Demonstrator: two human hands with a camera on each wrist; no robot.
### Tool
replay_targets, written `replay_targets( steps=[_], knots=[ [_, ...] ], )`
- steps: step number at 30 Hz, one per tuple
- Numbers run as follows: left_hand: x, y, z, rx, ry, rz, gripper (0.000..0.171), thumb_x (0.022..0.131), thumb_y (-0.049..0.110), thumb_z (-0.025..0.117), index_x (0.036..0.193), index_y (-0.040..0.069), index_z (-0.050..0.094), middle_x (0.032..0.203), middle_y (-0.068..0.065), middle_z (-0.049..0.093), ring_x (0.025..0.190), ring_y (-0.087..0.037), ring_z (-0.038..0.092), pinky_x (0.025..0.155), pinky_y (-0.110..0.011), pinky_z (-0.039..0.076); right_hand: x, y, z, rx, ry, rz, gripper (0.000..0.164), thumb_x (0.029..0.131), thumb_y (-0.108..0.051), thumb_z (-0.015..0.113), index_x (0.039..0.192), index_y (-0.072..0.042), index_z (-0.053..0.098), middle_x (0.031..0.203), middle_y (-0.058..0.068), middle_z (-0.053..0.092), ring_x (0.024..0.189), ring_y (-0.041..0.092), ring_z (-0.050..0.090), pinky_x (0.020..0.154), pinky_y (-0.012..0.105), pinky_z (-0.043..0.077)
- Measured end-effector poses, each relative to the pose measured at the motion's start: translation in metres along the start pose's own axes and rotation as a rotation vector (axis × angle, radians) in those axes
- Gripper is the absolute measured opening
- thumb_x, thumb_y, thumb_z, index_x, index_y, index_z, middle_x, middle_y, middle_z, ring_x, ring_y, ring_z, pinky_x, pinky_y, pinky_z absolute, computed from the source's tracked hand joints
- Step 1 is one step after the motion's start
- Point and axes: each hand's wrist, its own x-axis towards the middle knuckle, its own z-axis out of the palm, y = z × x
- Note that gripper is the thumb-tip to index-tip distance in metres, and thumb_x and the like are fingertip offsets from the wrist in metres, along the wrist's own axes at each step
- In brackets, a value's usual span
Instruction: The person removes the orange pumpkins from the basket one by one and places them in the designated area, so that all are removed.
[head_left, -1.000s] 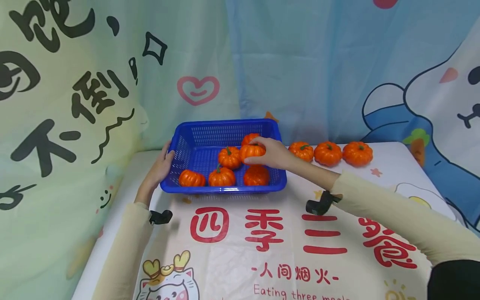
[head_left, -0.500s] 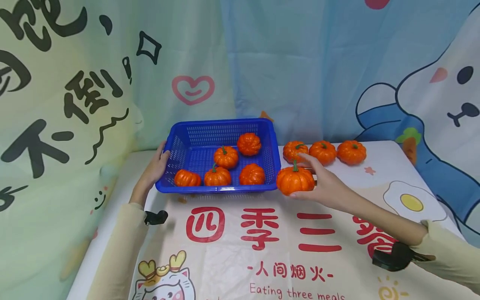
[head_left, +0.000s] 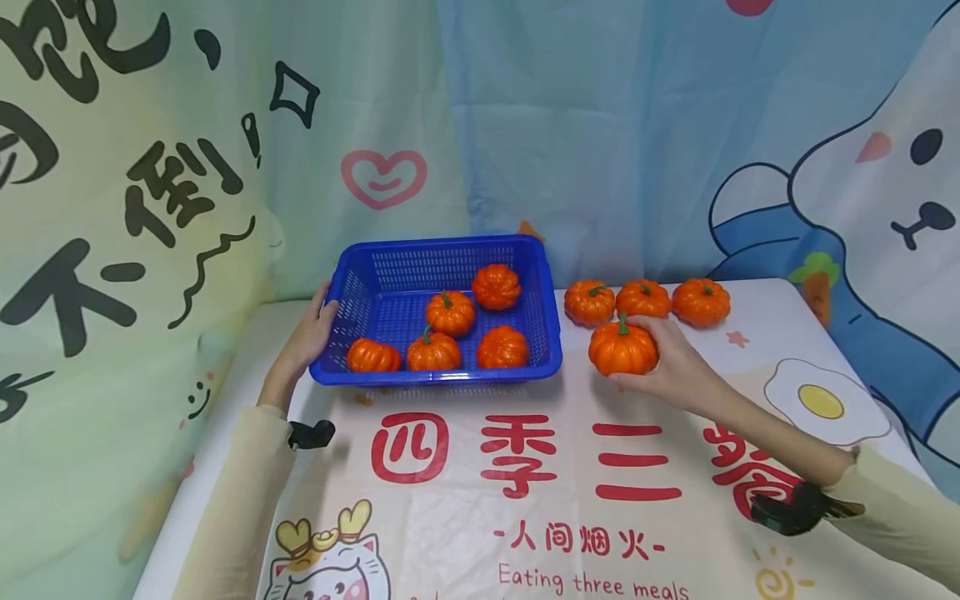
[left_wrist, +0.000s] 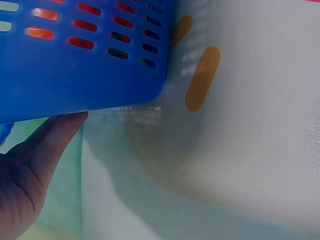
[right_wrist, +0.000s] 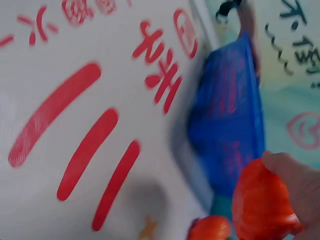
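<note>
In the head view, my right hand (head_left: 675,367) grips a small orange pumpkin (head_left: 621,348) with a green stem, to the right of the basket. That pumpkin (right_wrist: 262,202) shows under the thumb in the right wrist view, a shadow on the tabletop nearby. My left hand (head_left: 309,329) touches the left side of a blue plastic basket (head_left: 442,377). In the left wrist view, the left hand (left_wrist: 37,172) has its thumb straight against the basket's outer wall (left_wrist: 100,82); its other fingers are mostly hidden. Several pumpkins (head_left: 452,313) lie in the basket.
Three more pumpkins (head_left: 643,298) stand in a row at the table's back edge, right of the basket. A printed cloth (head_left: 570,467) with red characters covers the table. A patterned curtain (head_left: 555,125) hangs behind it and along the left.
My right hand has lifted a pumpkin from the basket and carried it right, past the rim, to in front of the row. The left hand has stayed at the basket's side.
</note>
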Motion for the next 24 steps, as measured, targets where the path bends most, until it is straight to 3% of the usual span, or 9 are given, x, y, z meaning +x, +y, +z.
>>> replay_targets(
  steps=[10, 17, 24],
  knots=[
    [0.001, -0.002, 0.001, -0.019, 0.000, -0.002, 0.060, 0.105, 0.037, 0.023, 0.158, 0.019, -0.001, 0.162, -0.021, 0.010, 0.149, -0.042, 0.014, 0.121, -0.057, 0.009, 0.041, 0.046, 0.040, 0.056, -0.051, 0.141, 0.096, 0.083, -0.030, 0.075, 0.151, -0.001, 0.014, 0.148, 0.026, 0.029, 0.134, 0.045, 0.033, 0.106, 0.064, 0.036],
    [0.001, -0.003, 0.002, -0.031, -0.003, 0.012, 0.061, 0.105, 0.037, 0.023, 0.158, 0.018, -0.002, 0.162, -0.022, 0.009, 0.148, -0.044, 0.014, 0.121, -0.058, 0.009, 0.043, 0.058, 0.053, 0.111, -0.071, 0.091, 0.094, 0.085, -0.019, 0.074, 0.151, 0.000, 0.010, 0.151, 0.027, 0.025, 0.138, 0.045, 0.029, 0.111, 0.064, 0.028],
    [0.001, -0.001, 0.000, -0.028, -0.015, -0.002, 0.061, 0.105, 0.036, 0.023, 0.158, 0.019, -0.002, 0.162, -0.022, 0.009, 0.148, -0.044, 0.014, 0.120, -0.059, 0.009, 0.045, 0.065, 0.056, 0.104, -0.067, 0.060, 0.094, 0.085, -0.016, 0.074, 0.150, 0.001, 0.008, 0.150, 0.027, 0.024, 0.138, 0.045, 0.028, 0.112, 0.063, 0.028]
  ],
)
